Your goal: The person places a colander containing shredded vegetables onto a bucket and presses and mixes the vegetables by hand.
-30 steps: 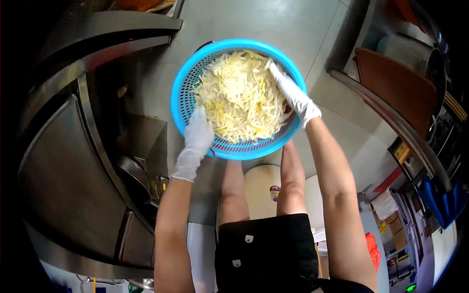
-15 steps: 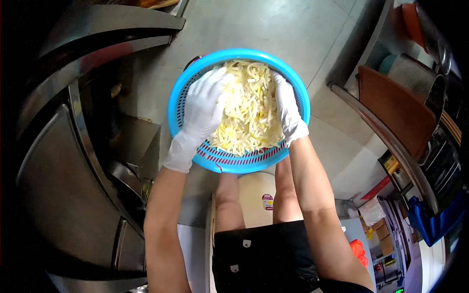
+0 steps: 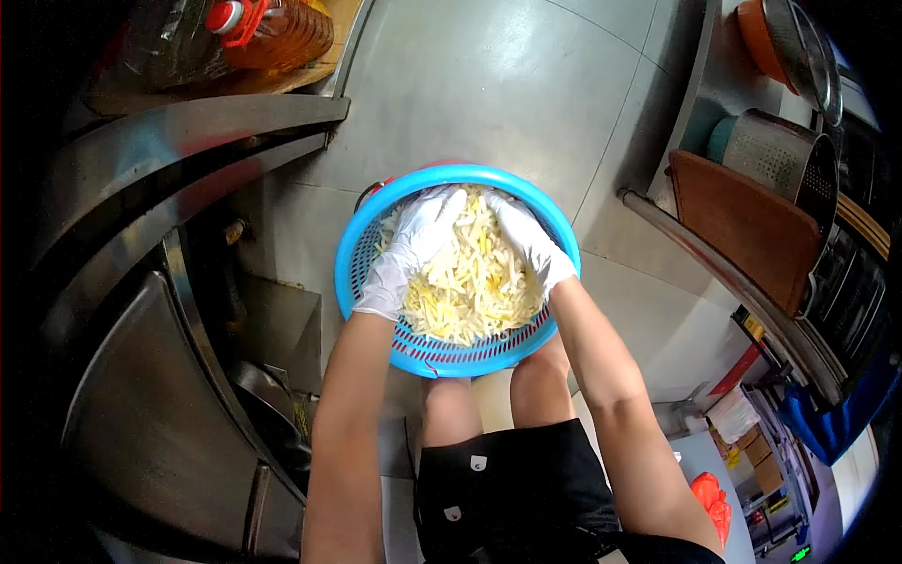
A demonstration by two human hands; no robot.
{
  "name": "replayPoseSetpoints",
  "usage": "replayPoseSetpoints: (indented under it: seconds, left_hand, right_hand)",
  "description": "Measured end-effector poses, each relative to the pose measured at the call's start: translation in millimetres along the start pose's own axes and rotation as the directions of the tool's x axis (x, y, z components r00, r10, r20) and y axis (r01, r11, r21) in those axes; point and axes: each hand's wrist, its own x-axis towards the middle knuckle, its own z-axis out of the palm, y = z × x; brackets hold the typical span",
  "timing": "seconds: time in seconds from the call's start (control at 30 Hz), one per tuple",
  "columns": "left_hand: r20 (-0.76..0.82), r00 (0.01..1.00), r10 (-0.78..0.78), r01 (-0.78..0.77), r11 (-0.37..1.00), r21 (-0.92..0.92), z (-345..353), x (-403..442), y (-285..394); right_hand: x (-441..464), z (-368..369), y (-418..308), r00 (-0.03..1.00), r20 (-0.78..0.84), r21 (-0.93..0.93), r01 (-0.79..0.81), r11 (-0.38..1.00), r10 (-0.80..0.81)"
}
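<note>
A blue plastic colander [image 3: 564, 226] with a slotted wall holds a heap of pale yellow and white cut vegetable strips [image 3: 474, 291]; their exact kind is unclear. Both of my hands wear thin white gloves and reach inside the rim. On the left side of the heap, my left hand [image 3: 421, 240] curls around strips, its fingertips partly buried. My right hand [image 3: 524, 235] cups the heap from the right, fingers partly hidden among the strips. The two hands are close to each other at the far part of the colander. Below its near edge are my knees.
Metal kitchen equipment [image 3: 160, 404] stands at left, with a bottle of reddish-brown liquid [image 3: 282, 36] above it. At right, a rack with a metal rail [image 3: 723, 263] holds a brown board [image 3: 747, 221] and a perforated metal container [image 3: 770, 155]. Grey tiled floor [image 3: 470, 85] lies beyond the colander.
The colander sits lower in view. My hands have moved closer together toward its far side, pressing in on the strips. The bottle at upper left has come into view.
</note>
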Motion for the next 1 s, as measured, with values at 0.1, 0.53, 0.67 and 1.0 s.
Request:
replayPoseSetpoints:
  seconds: [0.1, 0.53, 0.67, 1.0]
  left_hand:
    - [0.06, 0.988, -0.143, 0.146, 0.988, -0.049, -6, -2, 8]
    - [-0.104, 0.994, 0.012, 0.01, 0.978, 0.208, 12, -68, 21]
    - [-0.238, 0.969, 0.064, 0.025, 0.935, 0.354, 41, -125, 20]
    - [-0.52, 0.846, 0.121, 0.171, 0.862, 0.478, 79, -105, -5]
  right_hand:
    - [-5, -2, -14, 0.983, 0.154, 0.06, 0.091, 0.994, -0.099]
    - [-47, 26, 39, 0.816, 0.092, -0.702, 0.459, 0.544, -0.57]
    - [-78, 43, 49, 0.797, 0.085, -0.767, 0.435, 0.472, -0.598]
    - [-55, 59, 65, 0.716, -0.044, -0.782, 0.409, 0.47, -0.696]
